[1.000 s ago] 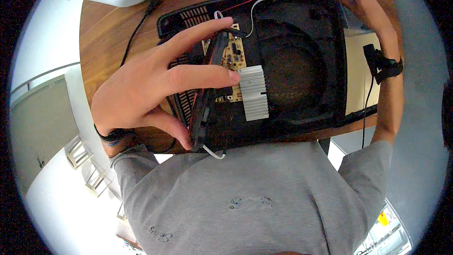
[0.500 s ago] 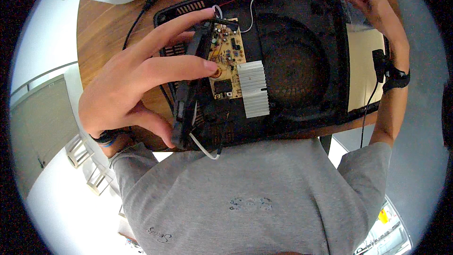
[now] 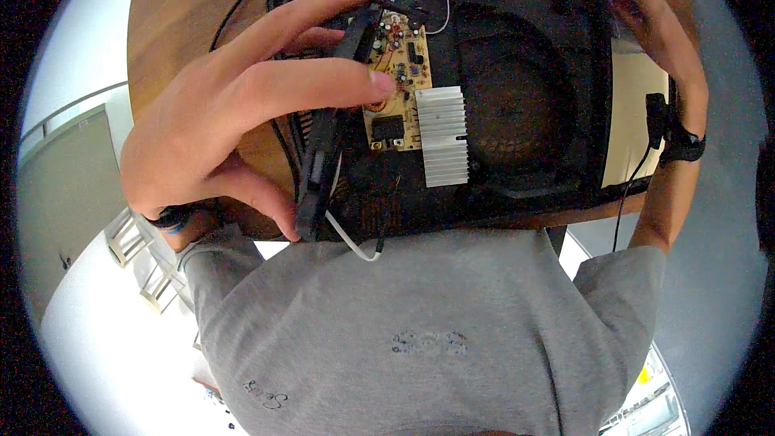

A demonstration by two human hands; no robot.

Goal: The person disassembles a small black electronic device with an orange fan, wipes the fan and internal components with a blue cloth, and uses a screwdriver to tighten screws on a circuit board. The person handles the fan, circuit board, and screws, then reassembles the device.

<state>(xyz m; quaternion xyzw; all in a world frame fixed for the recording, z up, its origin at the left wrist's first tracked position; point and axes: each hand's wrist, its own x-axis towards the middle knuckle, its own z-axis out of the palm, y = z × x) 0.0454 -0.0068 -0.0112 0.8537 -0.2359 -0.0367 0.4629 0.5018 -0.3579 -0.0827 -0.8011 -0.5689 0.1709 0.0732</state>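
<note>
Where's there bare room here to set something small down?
Two bare patches: the wooden tabletop between its left edge and the black cable, and the round recess in the black casing, right of the silver heat sink. It's crowded at the circuit board, with the left hand holding a black part beside it.

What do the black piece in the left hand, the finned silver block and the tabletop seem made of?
Black piece: probably moulded plastic, dark with slight sheen and shaped edges. Finned block: matte metal, likely aluminium, by its silvery-grey colour and parallel ridges. Tabletop: smooth, brown, wood-like grain; solid wood or laminate, I can't tell.
</note>
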